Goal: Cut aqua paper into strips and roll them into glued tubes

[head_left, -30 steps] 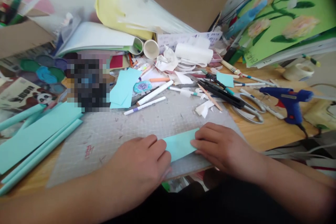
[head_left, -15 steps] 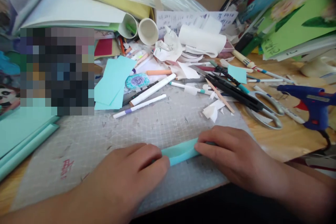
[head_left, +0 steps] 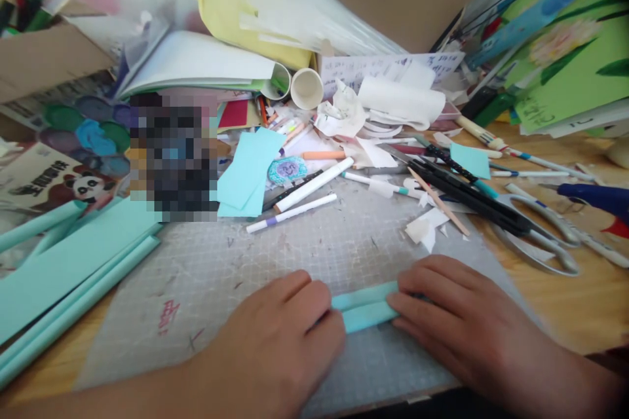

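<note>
The folded teal paper strip [head_left: 364,308] lay flat on the grey cutting mat [head_left: 295,255], near its front edge, and we had it pinned between our two hands. Our left hand [head_left: 280,340] pressed down on its left end, fingers curled and bearing on the paper rather than closed around it; our right hand [head_left: 457,321] did the same on the right end, fingertips [head_left: 400,301] flat on the fold. Only the short middle stretch of the strip showed between the two grips, with a crease running along it.

Just beyond our right hand lay white paper scraps [head_left: 425,229] and a thin wooden stick [head_left: 437,203], and farther off to that side black-bladed scissors [head_left: 496,216] rested partly on the wooden desk [head_left: 580,294]. The blue glue gun [head_left: 597,196] sat at the far right, well apart from our hands. Beyond our left hand were two white marker pens [head_left: 299,200] and loose teal paper pieces [head_left: 248,173]. Off to the left of that hand, long teal rolled sheets [head_left: 69,275] lay across the mat's corner and the desk. Two paper cups [head_left: 295,85] lay on their sides among the clutter at the back.
</note>
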Tool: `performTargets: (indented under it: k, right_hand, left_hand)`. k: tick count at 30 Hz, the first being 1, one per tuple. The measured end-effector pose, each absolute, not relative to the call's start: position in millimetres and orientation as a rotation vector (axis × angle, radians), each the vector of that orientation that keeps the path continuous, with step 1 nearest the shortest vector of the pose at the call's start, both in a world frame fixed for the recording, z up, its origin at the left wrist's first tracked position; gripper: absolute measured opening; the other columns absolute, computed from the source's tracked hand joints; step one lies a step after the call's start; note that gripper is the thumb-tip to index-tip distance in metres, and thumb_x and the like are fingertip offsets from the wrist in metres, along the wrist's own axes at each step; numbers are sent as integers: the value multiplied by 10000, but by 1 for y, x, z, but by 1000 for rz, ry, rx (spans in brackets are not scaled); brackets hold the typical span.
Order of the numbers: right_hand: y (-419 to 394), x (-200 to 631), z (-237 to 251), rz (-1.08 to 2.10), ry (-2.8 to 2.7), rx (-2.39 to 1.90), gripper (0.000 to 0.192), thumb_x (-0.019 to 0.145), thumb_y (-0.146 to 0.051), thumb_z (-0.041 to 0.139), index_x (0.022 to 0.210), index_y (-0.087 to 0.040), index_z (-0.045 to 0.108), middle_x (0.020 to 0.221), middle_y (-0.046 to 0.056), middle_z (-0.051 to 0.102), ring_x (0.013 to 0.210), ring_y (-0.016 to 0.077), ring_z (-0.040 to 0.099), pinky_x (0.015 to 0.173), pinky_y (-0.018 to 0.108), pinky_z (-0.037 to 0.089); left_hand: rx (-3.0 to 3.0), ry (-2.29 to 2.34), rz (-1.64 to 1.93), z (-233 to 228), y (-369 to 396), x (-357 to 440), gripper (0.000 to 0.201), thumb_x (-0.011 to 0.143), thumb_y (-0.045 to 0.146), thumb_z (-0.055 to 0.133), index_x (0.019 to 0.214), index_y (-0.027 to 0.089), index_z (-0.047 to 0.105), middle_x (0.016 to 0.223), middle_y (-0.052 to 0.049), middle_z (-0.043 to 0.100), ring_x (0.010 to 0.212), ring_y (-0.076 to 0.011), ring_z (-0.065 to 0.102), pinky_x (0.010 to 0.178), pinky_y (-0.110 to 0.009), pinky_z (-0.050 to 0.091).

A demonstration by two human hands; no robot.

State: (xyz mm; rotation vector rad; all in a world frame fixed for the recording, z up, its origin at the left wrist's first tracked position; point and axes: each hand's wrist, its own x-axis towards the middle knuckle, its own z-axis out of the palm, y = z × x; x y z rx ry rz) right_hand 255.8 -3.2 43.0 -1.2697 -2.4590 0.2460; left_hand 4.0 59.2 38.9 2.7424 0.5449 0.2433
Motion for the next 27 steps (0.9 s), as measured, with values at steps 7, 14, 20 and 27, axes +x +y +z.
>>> performTargets:
  k: [7,14,20,27]
  right_hand:
    - [-1,257,45,403,-2498,-1306,171,967,-144,457,986,-177,624,856,36,602,758,196,476,664,347,367]
    - [3,257,46,573,-2438,-1422,136,915,-96,519,897,-196,609,893,23,583,792,181,476,674,319,368]
    - [4,258,42,501,-2349,-1409,188,879,-49,522,916,-204,623,921,34,580,804,166,490,648,279,375]
    - [0,253,45,372,-2392,-1449,156,903,-100,513,842,-198,618,863,28,592,763,164,483,629,285,358]
  left_hand:
    - [2679,562,239,37,61,6,218,957,135,394,875,185,589,819,-31,570,699,-190,491,594,-304,393]
    - [2566,646,185,42,63,8,197,956,181,420,858,202,589,817,-27,591,690,-191,538,570,-283,410]
    - [2579,673,125,42,64,10,245,948,150,345,931,218,580,807,-27,579,682,-210,544,585,-309,399]
    - [2623,606,201,34,64,8,243,946,180,344,860,224,567,785,-22,586,649,-194,555,549,-289,404]
